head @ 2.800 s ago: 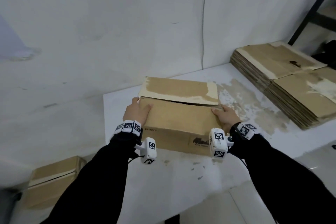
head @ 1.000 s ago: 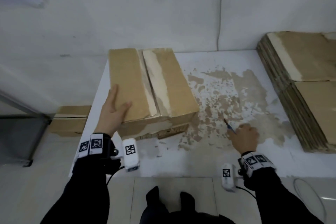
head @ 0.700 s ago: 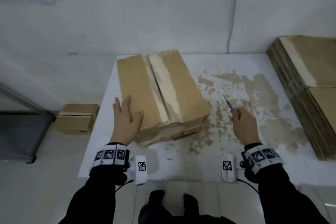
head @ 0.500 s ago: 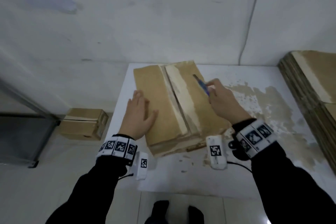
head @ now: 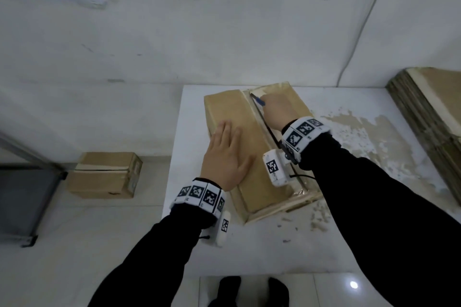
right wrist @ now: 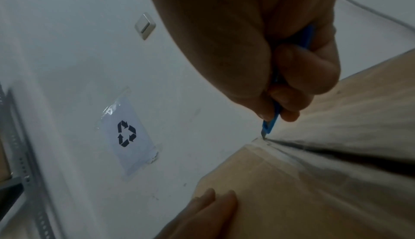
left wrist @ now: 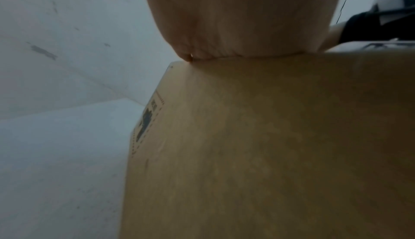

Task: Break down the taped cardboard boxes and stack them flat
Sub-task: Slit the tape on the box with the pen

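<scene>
The taped cardboard box point(head: 252, 147) lies on the white table point(head: 249, 252), its far end close to the wall. The left hand point(head: 225, 157) presses flat on its top, fingers straight. The right hand point(head: 278, 111) grips a blue cutter point(right wrist: 272, 120), fingers curled, blade tip at the seam's far edge. Flattened boxes point(head: 434, 117) are stacked along the table's right edge.

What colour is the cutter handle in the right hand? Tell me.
Blue. The cutter, gripped by the right hand, shows best in the right wrist view.

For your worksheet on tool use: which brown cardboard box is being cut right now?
The brown cardboard box on the white table; a blue knife meets its seam, unlike the floor box.
</scene>
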{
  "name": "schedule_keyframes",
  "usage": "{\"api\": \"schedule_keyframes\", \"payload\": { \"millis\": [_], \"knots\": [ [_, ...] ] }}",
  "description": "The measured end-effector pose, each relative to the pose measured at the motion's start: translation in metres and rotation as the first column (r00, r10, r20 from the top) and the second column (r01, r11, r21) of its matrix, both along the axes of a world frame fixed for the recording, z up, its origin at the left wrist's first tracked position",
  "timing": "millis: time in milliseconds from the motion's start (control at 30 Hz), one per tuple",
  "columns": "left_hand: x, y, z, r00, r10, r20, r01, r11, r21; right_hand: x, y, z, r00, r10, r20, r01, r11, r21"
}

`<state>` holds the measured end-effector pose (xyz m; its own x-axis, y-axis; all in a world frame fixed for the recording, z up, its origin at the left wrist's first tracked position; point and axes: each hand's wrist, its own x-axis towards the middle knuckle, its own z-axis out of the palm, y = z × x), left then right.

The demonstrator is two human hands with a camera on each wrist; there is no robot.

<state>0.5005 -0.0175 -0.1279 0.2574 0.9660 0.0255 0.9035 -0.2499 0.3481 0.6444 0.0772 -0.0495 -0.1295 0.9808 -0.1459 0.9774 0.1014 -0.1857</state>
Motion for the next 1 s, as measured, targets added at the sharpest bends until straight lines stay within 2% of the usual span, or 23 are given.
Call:
{"api": "schedule_keyframes", "payload": {
  "millis": [200, 433, 733, 833, 933, 1000],
  "knots": [
    [-0.001, 0.001, -0.002, 1.0, -0.021, 0.021, 0.02, 1.0, 0.01, -0.014, 0.003, 0.009, 0.993, 0.0, 0.121, 0.001, 1.0, -0.01],
    [0.002, 0.0, -0.001, 1.0, 0.01, 0.009, -0.01, 1.0, -0.011, -0.012, -0.008, 0.009, 0.986, 0.016, 0.163, -0.013, 1.0, -0.022],
    [0.007, 0.002, 0.001, 0.999, 0.033, -0.035, -0.033, 0.999, -0.006, 0.03, -0.089, 0.004, 0.984, 0.03, 0.175, 0.0, 0.985, -0.172],
    [0.008, 0.001, 0.002, 0.995, 0.03, -0.092, -0.029, 1.0, 0.011, 0.048, -0.125, 0.004, 0.985, 0.031, 0.17, 0.004, 0.979, -0.204],
    [0.008, 0.003, 0.003, 0.989, 0.014, -0.145, -0.012, 1.0, 0.017, 0.062, -0.158, 0.006, 0.982, -0.001, 0.186, 0.047, 0.969, -0.241],
    [0.009, 0.003, 0.004, 0.98, 0.009, -0.197, -0.007, 1.0, 0.014, 0.072, -0.182, 0.007, 0.99, -0.074, 0.124, 0.105, 0.956, -0.274]
  ]
}}
